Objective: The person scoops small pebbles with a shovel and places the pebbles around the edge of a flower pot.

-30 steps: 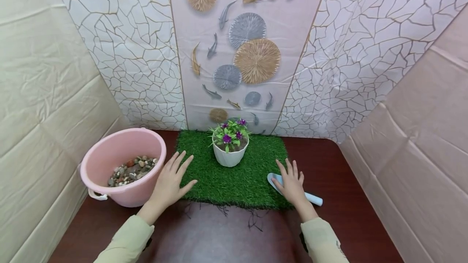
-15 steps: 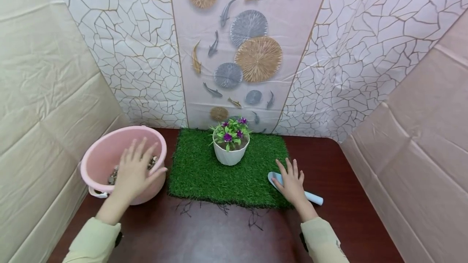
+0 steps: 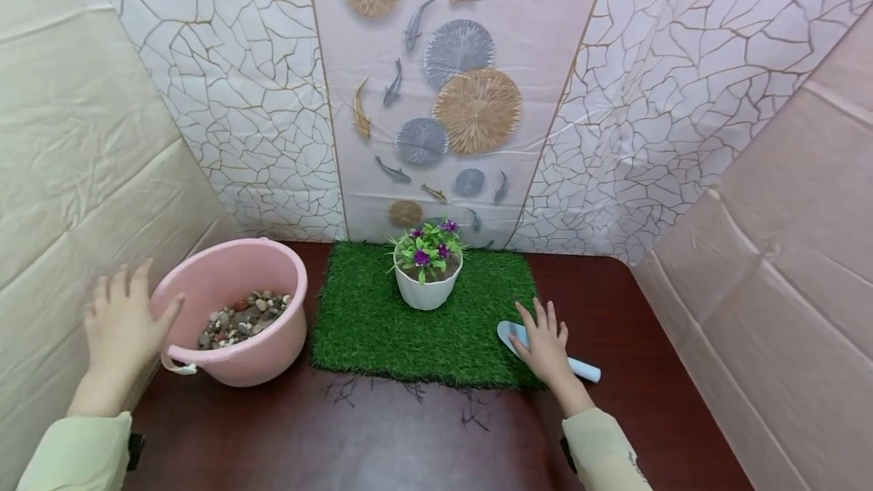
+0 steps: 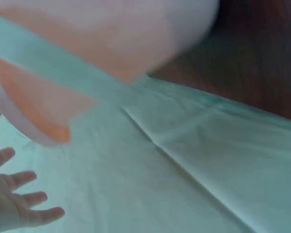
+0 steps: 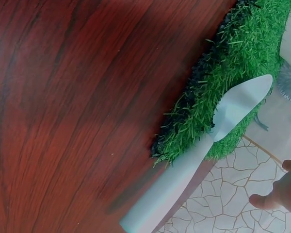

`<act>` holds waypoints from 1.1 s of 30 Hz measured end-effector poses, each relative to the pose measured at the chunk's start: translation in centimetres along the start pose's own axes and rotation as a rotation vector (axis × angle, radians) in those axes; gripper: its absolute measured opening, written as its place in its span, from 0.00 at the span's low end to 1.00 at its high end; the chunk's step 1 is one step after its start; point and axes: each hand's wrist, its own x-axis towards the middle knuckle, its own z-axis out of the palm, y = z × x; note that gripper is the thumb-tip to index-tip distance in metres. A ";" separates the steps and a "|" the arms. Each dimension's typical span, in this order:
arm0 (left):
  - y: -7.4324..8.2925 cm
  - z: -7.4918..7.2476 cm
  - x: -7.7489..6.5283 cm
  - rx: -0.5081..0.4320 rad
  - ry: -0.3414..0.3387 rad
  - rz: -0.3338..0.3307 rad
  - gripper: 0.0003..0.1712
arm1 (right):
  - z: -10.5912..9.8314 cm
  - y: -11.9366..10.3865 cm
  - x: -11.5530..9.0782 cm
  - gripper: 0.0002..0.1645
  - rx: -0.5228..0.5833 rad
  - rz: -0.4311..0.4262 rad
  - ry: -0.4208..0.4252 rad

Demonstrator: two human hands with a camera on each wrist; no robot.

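Note:
At the left, my left hand (image 3: 124,328) is held with spread fingers beside the pink bucket (image 3: 296,317), its thumb overlapping the rim in the head view. Several mixed pebbles (image 3: 245,318) lie in the bottom of that bucket. In the left wrist view the fingers (image 4: 26,199) are spread and hold nothing. My right hand (image 3: 546,343) hovers, fingers apart, over a pale blue garden trowel (image 3: 585,370). The right wrist view shows the trowel (image 5: 242,104) with its blade on the turf and its handle over the table, apart from the fingers.
A white pot (image 3: 428,294) with a purple-flowered plant (image 3: 428,248) stands on a green artificial turf mat (image 3: 382,339). The dark red wooden table (image 3: 409,438) has a patterned cloth wall (image 3: 273,97) behind it and beige cloth walls (image 3: 771,248) at its sides.
My left hand has moved left from the turf's edge, across the bucket, to the bucket's far left side. The right hand stays over the trowel.

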 end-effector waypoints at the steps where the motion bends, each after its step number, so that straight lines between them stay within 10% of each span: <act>1: -0.4 0.0 0.1 0.006 0.010 -0.009 0.41 | 0.0 0.1 0.0 0.41 -0.004 0.001 -0.001; 16: -4.2 1.1 1.9 -0.052 -0.097 -0.087 0.35 | -0.4 1.0 -0.9 0.40 -0.064 -0.013 0.029; 33: -4.2 2.0 4.6 -0.046 -0.314 0.079 0.27 | 0.0 -0.3 -1.1 0.38 -0.039 -0.119 0.085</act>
